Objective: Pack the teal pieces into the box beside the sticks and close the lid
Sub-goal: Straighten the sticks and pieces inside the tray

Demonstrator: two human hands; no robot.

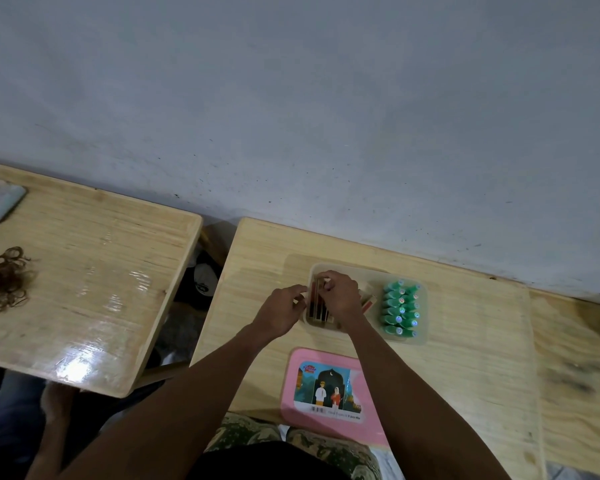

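Already, teal pieces [400,310] are rowed in box [421,337] beside sticks [317,303]; sticks are pinched by right hand [340,294]; left hand [283,313] curled, grip unclear; lid [329,393] unfitted.

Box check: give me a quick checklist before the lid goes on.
1. Teal pieces in the box, right side: ok, stacked in rows.
2. Sticks lying flat in the left side: cannot tell, the hands cover them.
3. Right hand out of the box: not ok, it is over the sticks.
4. Left hand clear: not ok, at the box's left rim.
5. Lid within reach: ok, pink, lying near the box.
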